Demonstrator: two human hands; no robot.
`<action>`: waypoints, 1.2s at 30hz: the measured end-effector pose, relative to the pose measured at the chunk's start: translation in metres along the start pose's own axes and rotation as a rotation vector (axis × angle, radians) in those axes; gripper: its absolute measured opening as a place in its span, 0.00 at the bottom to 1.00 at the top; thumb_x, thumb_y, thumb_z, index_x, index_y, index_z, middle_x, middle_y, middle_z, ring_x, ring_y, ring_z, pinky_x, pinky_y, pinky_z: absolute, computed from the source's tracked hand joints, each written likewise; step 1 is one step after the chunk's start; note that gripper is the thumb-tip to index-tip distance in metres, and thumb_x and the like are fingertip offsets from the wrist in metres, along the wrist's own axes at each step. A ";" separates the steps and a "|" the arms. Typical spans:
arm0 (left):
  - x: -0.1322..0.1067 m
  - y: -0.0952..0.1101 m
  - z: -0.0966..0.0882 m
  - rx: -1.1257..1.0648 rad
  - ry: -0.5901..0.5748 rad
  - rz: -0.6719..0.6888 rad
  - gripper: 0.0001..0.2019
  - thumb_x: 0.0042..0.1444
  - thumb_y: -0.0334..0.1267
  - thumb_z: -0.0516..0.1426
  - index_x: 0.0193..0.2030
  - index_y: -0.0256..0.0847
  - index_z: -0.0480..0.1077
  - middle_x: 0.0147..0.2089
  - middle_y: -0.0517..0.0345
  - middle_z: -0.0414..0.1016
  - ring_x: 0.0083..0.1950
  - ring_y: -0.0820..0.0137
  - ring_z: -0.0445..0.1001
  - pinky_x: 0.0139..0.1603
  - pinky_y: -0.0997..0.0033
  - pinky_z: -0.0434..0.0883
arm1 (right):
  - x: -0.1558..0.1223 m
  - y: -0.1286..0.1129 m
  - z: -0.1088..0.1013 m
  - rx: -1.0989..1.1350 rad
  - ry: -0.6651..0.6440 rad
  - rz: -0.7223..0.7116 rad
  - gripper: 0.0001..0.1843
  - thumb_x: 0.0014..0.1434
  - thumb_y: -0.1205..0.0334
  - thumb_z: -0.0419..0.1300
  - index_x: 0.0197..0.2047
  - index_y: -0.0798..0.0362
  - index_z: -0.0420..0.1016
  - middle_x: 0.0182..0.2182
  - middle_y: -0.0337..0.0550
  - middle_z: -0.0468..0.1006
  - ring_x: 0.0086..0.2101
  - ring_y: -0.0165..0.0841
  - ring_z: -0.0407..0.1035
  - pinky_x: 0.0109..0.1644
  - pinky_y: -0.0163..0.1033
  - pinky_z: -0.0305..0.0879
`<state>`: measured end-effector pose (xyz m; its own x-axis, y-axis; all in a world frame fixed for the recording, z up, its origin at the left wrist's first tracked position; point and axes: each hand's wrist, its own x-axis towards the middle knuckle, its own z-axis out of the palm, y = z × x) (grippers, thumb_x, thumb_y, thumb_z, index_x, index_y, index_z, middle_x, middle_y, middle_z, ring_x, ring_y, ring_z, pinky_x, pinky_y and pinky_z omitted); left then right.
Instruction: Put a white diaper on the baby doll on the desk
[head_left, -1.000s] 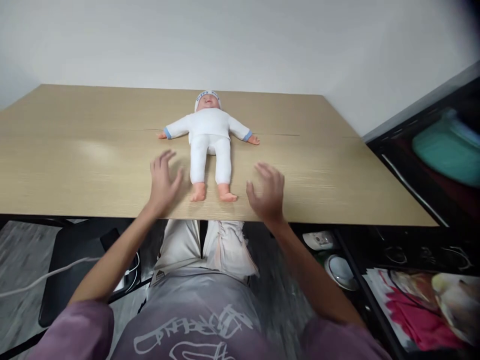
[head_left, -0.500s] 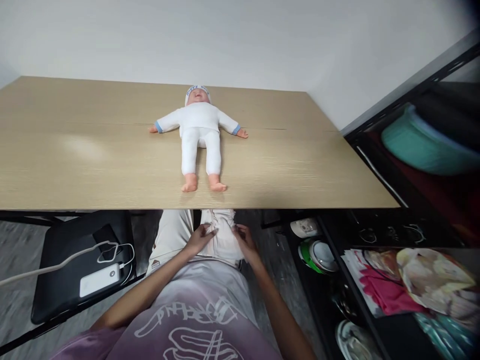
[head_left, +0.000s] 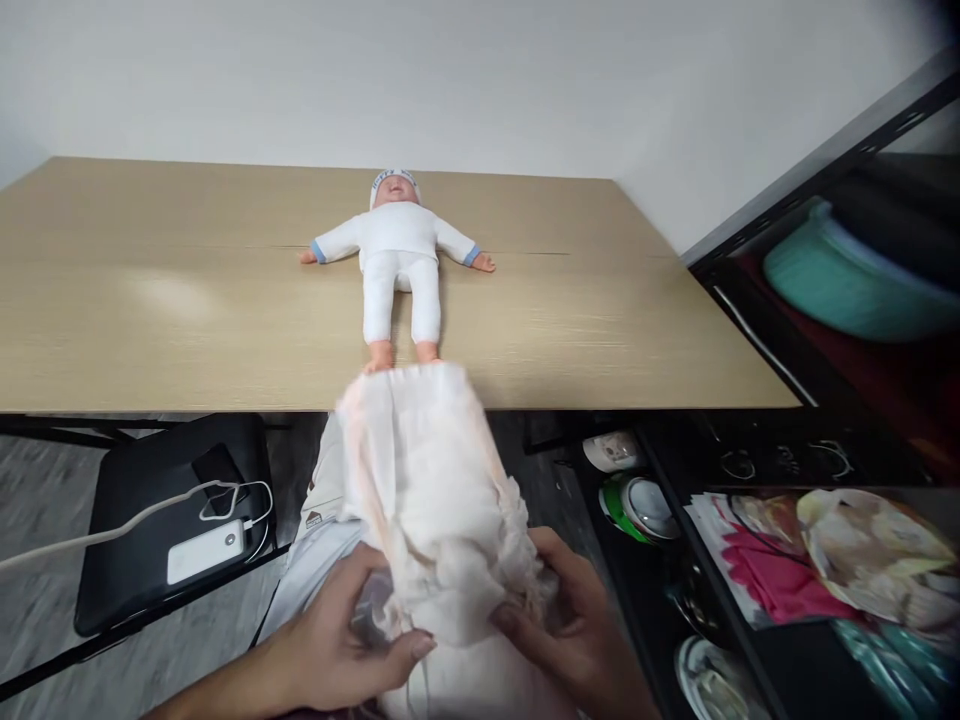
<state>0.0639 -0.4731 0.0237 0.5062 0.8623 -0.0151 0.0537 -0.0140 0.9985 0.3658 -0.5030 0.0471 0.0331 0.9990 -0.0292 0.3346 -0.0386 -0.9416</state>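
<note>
The counter (head_left: pixel 600 310) spreads widest, ahead of your grips, its near edge running across just beyond them. Black shelving (head_left: pixel 795 660) stands to the right of your right grip, loaded on more than one level. Off to the left of your left grip, lower than the counter, is a black seat (head_left: pixel 142 510).

Beyond both grips, the doll (head_left: pixel 399 235) lies face up on the counter, arms spread, feet toward you. A teal basin (head_left: pixel 840 285) sits on the shelving, ahead and well to the right of your right grip.

The diaper (head_left: pixel 435 470), white with ruffled sides, is between your grips above your lap. Its far end reaches up in front of the counter's edge and hides part of the doll's feet; you cannot tell whether it touches either.

Your left grip (head_left: pixel 341 635) is partly closed, thumb over the near left side of the diaper. Your right grip (head_left: pixel 574 630) pinches the ruffled right side under its thumb; most of its fingers are hidden.

Right of that grip are pink cloth (head_left: pixel 776 580) and a green-and-white tin (head_left: pixel 649 508). Left of your left grip, a white power bank (head_left: pixel 206 553) rests on the seat with a pale cable (head_left: pixel 135 522) nearby.
</note>
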 end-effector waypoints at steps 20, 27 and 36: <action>0.073 -0.050 -0.002 -0.432 0.373 -0.376 0.39 0.59 0.62 0.77 0.63 0.49 0.61 0.54 0.57 0.84 0.47 0.64 0.84 0.46 0.70 0.78 | 0.075 0.058 0.084 -0.238 0.187 -0.159 0.20 0.71 0.50 0.72 0.60 0.49 0.78 0.49 0.48 0.87 0.45 0.42 0.82 0.48 0.45 0.82; 0.073 -0.061 0.008 -0.405 0.362 -0.333 0.37 0.64 0.60 0.74 0.65 0.50 0.57 0.58 0.54 0.82 0.53 0.64 0.84 0.52 0.68 0.78 | 0.109 0.030 0.077 -0.488 0.195 -0.456 0.32 0.78 0.56 0.66 0.80 0.44 0.69 0.73 0.56 0.78 0.73 0.51 0.71 0.78 0.65 0.74; 0.067 -0.077 0.017 -0.372 0.311 -0.309 0.37 0.68 0.56 0.71 0.67 0.53 0.52 0.58 0.54 0.78 0.52 0.66 0.82 0.56 0.64 0.78 | 0.187 0.017 0.104 -0.714 -0.175 -0.444 0.40 0.83 0.49 0.58 0.89 0.57 0.57 0.88 0.57 0.55 0.86 0.49 0.47 0.91 0.62 0.49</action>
<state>0.1084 -0.4232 -0.0553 0.2351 0.9072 -0.3489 -0.1762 0.3928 0.9026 0.2798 -0.3150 -0.0092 -0.3675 0.9114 0.1854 0.7966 0.4113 -0.4430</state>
